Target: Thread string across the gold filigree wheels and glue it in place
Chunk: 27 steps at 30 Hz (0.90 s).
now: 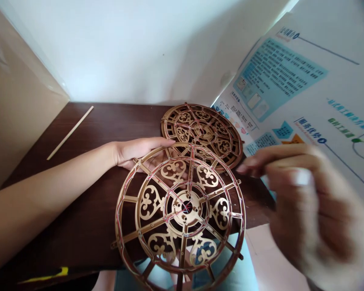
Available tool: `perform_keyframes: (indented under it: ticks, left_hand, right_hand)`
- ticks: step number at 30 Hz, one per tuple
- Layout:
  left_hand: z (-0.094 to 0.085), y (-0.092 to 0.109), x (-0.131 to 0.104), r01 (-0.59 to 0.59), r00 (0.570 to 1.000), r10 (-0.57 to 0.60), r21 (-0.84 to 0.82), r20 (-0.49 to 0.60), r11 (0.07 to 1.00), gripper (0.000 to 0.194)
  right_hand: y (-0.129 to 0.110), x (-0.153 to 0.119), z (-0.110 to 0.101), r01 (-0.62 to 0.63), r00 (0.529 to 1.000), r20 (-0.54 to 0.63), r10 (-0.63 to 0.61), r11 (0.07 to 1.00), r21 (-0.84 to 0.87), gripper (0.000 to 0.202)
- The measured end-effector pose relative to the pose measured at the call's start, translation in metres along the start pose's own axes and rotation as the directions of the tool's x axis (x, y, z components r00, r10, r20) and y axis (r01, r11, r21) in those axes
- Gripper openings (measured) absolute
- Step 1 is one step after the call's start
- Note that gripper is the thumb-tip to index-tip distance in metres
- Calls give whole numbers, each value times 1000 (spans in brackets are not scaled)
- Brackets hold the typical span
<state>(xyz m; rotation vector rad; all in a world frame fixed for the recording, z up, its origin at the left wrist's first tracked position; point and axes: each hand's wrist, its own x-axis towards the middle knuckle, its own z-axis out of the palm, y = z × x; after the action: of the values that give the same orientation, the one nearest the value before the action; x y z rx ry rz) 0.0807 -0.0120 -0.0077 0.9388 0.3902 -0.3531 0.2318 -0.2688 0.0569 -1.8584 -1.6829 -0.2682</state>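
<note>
A round gold openwork frame point(185, 232) with scroll ornaments and thin red and pale wires along its rings is tilted toward me, over the table's front edge. My left hand point(148, 155) holds its far rim, thumb on top and fingers beneath. Off the frame's right side, my right hand point(309, 194) is raised and blurred, its fingers curled with index finger and thumb toward the frame. Whether it pinches anything is too blurred to tell. Behind, similar round frames point(202, 131) lie stacked on the table.
A thin pale stick point(70, 132) lies at the left on the dark brown table point(109, 121). A white wall stands behind, a tan panel at the left. On the right leans a white printed poster point(291, 81). My legs show below the table's edge.
</note>
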Motion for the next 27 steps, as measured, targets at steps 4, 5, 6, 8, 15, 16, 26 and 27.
perform_keyframes:
  ticks: [4, 5, 6, 8, 15, 16, 26, 27]
  left_hand:
    - [4, -1, -1, -6, 999, 7, 52, -35, 999, 48]
    - [4, -2, 0, -9, 1000, 9, 42, -6, 999, 49]
    - [5, -2, 0, -9, 1000, 8, 32, 26, 999, 50]
    - [6, -3, 2, -8, 997, 6, 22, 78, 1000, 51]
    - [3, -4, 2, -64, 991, 58, 50, 117, 997, 55]
    - [2, -4, 2, -69, 994, 63, 70, 84, 995, 56]
    - [9, -1, -2, -121, 991, 128, 183, -28, 976, 50]
    - [9, -2, -2, -126, 990, 134, 173, -34, 977, 49]
  right_hand:
    - [-2, -1, 29, -101, 992, 100, 80, 968, 229, 6]
    - [-1, -2, 34, -112, 988, 132, 83, 967, 228, 17]
    - [-1, -2, 39, -113, 985, 153, 80, 968, 226, 26]
    - [-1, -1, 44, -82, 985, 165, 47, 974, 210, 31]
    - [30, 3, 49, -210, 971, -91, 220, 972, 108, 36]
    - [38, 2, 50, -293, 946, -107, 307, 947, 130, 41]
    - [60, 2, 48, -468, 880, 304, 366, 779, 417, 38]
    - [60, 1, 49, -449, 890, 298, 346, 783, 431, 36]
